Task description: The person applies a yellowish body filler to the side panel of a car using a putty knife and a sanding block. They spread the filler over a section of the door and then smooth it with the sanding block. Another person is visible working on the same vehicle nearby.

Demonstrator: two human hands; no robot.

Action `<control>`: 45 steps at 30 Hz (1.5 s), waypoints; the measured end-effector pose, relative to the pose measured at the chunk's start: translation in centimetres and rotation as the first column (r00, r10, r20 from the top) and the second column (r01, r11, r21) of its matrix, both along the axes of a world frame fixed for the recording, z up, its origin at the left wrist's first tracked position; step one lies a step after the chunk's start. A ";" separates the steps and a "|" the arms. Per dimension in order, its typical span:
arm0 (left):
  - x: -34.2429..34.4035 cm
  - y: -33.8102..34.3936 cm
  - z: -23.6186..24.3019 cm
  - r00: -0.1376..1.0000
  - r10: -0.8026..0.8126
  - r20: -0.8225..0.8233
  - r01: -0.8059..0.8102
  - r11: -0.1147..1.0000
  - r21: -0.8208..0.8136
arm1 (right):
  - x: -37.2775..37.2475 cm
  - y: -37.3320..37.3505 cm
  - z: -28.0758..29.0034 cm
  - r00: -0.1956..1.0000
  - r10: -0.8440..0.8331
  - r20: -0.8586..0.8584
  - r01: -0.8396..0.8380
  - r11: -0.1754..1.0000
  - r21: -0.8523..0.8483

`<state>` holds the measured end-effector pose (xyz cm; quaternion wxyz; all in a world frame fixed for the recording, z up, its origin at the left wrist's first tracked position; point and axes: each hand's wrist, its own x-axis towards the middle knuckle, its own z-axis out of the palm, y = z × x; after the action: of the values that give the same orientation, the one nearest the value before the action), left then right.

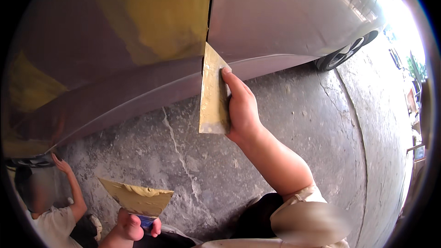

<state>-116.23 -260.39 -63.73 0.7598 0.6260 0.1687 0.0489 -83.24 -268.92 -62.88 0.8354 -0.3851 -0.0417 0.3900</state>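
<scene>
Jutting left of the right hand (243, 105), which grasps its edge, a spreader (213, 92) points up toward the car (285, 18). It looks light, thin and springy, best pinched along that edge. The left hand (131, 227) clasps a putty knife (138, 205), bearing seemingly soft paste (144, 191). Left of that hand is a co-worker (51, 225).

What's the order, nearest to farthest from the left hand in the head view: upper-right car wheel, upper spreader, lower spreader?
1. Lower spreader: held in the left hand.
2. Upper spreader: up and right, in the right hand.
3. Car wheel: farthest, at the upper right.
</scene>
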 end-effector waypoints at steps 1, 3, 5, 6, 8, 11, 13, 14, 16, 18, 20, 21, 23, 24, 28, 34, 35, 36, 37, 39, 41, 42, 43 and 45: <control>0.1 -0.1 0.1 1.000 0.008 -0.003 -0.008 1.000 0.004 | 0.0 0.1 -0.1 1.000 -0.001 -0.003 0.001 1.000 0.004; 0.4 -0.4 0.3 0.999 0.043 -0.008 -0.043 0.999 0.017 | -0.1 0.4 -0.3 1.000 -0.003 -0.008 0.003 1.000 0.011; 0.3 -0.5 0.3 0.999 0.045 -0.005 -0.044 0.999 0.017 | 0.0 0.5 -0.3 1.000 -0.004 -0.017 0.005 1.000 0.026; 0.1 -0.3 0.0 1.000 0.028 0.000 -0.028 1.000 0.011 | -0.1 0.5 -0.3 1.000 -0.005 -0.022 0.005 0.999 0.033; 0.0 -0.3 -0.1 1.000 0.017 -0.001 -0.017 1.000 0.011 | -0.2 0.6 -0.3 0.999 0.001 -0.043 0.001 0.999 0.041; 0.3 -0.6 0.3 0.999 0.032 -0.022 -0.031 0.999 0.026 | -0.3 0.6 -0.4 0.998 0.020 -0.056 -0.017 0.999 0.050; 0.4 -0.7 0.4 0.999 0.042 -0.034 -0.041 0.999 0.029 | -0.3 0.7 -0.4 0.998 0.031 -0.058 -0.027 0.998 0.054; 0.4 -0.6 0.4 0.999 0.035 -0.031 -0.034 0.999 0.022 | -0.3 0.7 -0.3 0.998 0.033 -0.059 -0.030 0.998 0.056; 0.4 -0.5 0.2 0.999 0.023 -0.024 -0.023 1.000 0.007 | -0.3 0.8 -0.1 0.998 0.038 -0.058 -0.035 0.998 0.061; 0.7 -0.5 0.5 0.999 0.029 -0.035 -0.028 0.999 0.014 | -0.3 1.0 0.1 0.997 0.043 -0.057 -0.039 0.997 0.068; 0.5 -0.2 0.2 1.000 0.002 -0.020 -0.003 0.999 -0.034 | -0.3 1.0 0.4 0.998 0.042 -0.040 -0.039 0.996 0.083; -0.1 0.3 -0.4 1.000 -0.026 0.002 0.026 0.996 -0.086 | -0.4 1.0 0.5 0.999 0.042 -0.032 -0.039 0.995 0.091; -0.5 0.6 -0.8 0.998 -0.052 0.028 0.056 0.989 -0.135 | -0.3 1.0 0.6 0.999 0.038 -0.023 -0.035 0.995 0.094; -0.5 0.6 -0.8 0.998 -0.052 0.031 0.055 0.989 -0.134 | -0.3 1.0 0.7 0.999 0.035 -0.018 -0.033 0.995 0.096; -0.5 0.5 -0.8 0.998 -0.047 0.042 0.053 0.990 -0.128 | -0.3 1.4 0.8 0.999 0.030 -0.013 -0.029 0.994 0.105; -0.5 0.5 -0.9 0.997 -0.044 0.056 0.052 0.988 -0.147 | -0.2 1.5 0.8 0.999 0.031 -0.009 -0.030 0.993 0.113; -0.5 0.5 -0.8 0.997 -0.046 0.054 0.053 0.988 -0.145 | -0.2 1.4 0.9 0.999 0.034 -0.009 -0.033 0.992 0.120; -0.5 0.6 -0.8 0.997 -0.048 0.052 0.055 0.988 -0.142 | -0.2 1.4 0.9 0.999 0.036 -0.009 -0.035 0.991 0.127; -0.5 0.6 -0.8 0.997 -0.050 0.051 0.057 0.988 -0.141 | -0.2 1.4 1.0 0.999 0.045 -0.011 -0.043 0.991 0.129; -0.5 0.5 -0.8 0.997 -0.050 0.058 0.058 0.987 -0.148 | -0.2 1.2 1.2 0.998 0.062 -0.016 -0.059 0.989 0.133; -0.2 0.3 -0.6 0.998 -0.034 0.046 0.039 0.993 -0.107 | -0.3 1.2 1.3 0.996 0.081 -0.019 -0.078 0.986 0.145; 0.1 -0.1 -0.2 0.999 -0.018 0.029 0.019 0.998 -0.062 | -0.3 1.2 1.3 0.996 0.091 -0.021 -0.087 0.985 0.151; 0.4 -0.3 0.0 1.000 -0.002 0.015 0.002 1.000 -0.016 | -0.3 1.2 1.2 0.996 0.085 -0.028 -0.080 0.986 0.147; 0.4 -0.4 0.0 1.000 0.002 0.018 -0.002 1.000 -0.013 | -0.3 1.4 1.1 0.996 0.071 -0.044 -0.065 0.988 0.137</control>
<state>-115.83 -260.80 -63.75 0.7653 0.6204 0.1628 0.0543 -83.55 -267.55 -61.82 0.8466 -0.3161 -0.0609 0.4238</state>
